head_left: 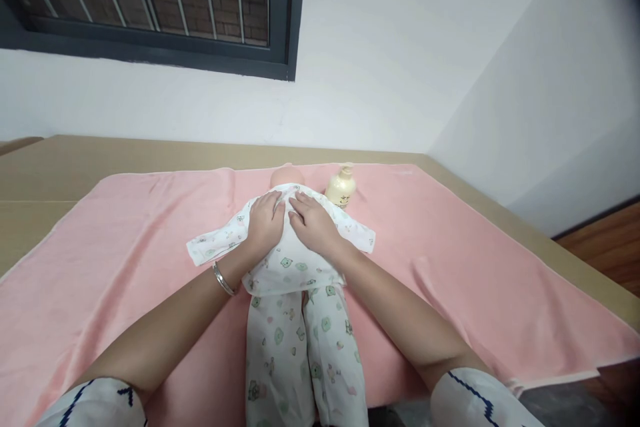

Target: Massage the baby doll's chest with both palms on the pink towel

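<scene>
A baby doll (287, 177) lies on a pink towel (125, 247), its head away from me. It wears a white printed long-sleeved top (293, 270) and matching trousers (280, 347), the sleeves spread out to both sides. My left hand (267, 219) rests flat on the left upper part of the top. Beside it, my right hand (313, 221) lies flat on the right upper part, fingers pointing inward. Both hands hold nothing. Only the top of the doll's head shows, so I cannot tell which way it faces.
A cream pump-type bottle (341, 188) stands on the towel just right of the doll's head. Under the towel is a tan surface (95, 153) that meets the white wall (380, 67). A barred window (200, 7) is at upper left.
</scene>
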Motion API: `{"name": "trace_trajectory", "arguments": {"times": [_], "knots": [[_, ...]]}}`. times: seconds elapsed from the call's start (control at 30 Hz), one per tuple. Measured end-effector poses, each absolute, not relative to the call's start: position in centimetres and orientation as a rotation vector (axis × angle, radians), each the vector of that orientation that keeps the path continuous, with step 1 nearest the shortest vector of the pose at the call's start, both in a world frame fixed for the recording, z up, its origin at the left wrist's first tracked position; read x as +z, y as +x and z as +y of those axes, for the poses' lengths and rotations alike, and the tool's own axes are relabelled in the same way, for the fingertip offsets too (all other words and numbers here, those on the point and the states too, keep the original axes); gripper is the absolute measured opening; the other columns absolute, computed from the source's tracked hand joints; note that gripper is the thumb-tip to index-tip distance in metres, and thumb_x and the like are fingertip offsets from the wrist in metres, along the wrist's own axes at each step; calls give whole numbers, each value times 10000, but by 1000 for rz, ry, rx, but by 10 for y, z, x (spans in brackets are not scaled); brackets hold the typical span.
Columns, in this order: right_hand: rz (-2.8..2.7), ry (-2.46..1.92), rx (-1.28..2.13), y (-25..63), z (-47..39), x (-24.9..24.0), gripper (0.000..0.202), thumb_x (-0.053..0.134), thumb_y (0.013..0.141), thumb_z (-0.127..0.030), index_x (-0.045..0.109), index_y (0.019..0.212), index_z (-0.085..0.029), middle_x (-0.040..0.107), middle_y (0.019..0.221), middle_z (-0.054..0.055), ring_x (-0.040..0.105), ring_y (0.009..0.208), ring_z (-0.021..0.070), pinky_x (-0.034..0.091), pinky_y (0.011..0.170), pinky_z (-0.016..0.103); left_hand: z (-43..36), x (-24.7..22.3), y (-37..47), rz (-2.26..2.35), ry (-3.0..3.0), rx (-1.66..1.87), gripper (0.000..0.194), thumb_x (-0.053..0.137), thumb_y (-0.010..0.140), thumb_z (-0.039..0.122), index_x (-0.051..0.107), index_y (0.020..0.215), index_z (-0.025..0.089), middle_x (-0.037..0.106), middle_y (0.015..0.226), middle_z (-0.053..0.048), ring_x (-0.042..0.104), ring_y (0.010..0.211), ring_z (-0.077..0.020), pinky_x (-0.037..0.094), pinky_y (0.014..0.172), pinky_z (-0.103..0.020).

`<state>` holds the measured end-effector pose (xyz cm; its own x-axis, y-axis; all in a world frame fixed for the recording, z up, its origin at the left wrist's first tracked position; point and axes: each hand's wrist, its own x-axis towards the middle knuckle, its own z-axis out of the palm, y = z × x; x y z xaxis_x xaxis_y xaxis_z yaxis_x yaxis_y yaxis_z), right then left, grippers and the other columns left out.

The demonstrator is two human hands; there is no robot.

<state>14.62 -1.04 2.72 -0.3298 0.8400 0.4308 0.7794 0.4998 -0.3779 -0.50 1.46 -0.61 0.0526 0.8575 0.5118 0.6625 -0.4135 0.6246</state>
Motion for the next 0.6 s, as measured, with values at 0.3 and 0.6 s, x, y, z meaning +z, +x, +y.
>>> {"name": "trace_trajectory", "arguments": {"times": [0.3,0.6], "knots": [[-2194,-1338,132,147,-11,31,452,474,973,-263,579,1381,-102,485,1507,185,350,1468,320,271,1200,547,7,1,-1,1454,2016,1452,407,367,984,320,648,1213,135,652,1307,-161,566,1264,-292,379,1141,-504],[-2260,-1246,-11,144,-20,34,363,474,982,-239,647,1284,-135,569,1425,168,467,1377,311,345,1156,520,9,51,3,1198,1475,1553,325,454,953,338,687,1116,181,660,1306,-113,555,1292,-261,360,1159,-416]]}}
